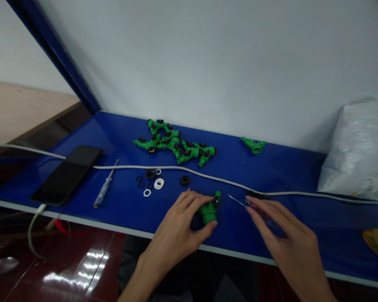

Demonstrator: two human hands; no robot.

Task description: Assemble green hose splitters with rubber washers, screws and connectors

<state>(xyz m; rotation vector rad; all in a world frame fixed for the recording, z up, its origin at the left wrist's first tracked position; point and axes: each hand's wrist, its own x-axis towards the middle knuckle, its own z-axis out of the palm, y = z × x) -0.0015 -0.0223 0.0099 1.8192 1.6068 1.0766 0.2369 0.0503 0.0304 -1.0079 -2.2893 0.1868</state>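
Observation:
Near the table's front edge, my left hand (189, 222) is closed around a green hose splitter (209, 212) with a black valve knob. To the right of it, my right hand (280, 230) is closed on a screwdriver (237, 201); its thin metal shaft points left toward the splitter, apart from it, and its handle is mostly hidden in the palm. Just behind the left hand lies a black ring cap (185, 180). White washers (159, 183) and several black rings (141, 184) are scattered to the left.
Several green splitters (170, 142) with black knobs cluster at the back; a green Y-piece (254, 145) lies alone. A white cable (189, 170) crosses the blue table. A phone (67, 174) and another screwdriver (103, 188) lie left; a wrapped white package (359, 151) stands right.

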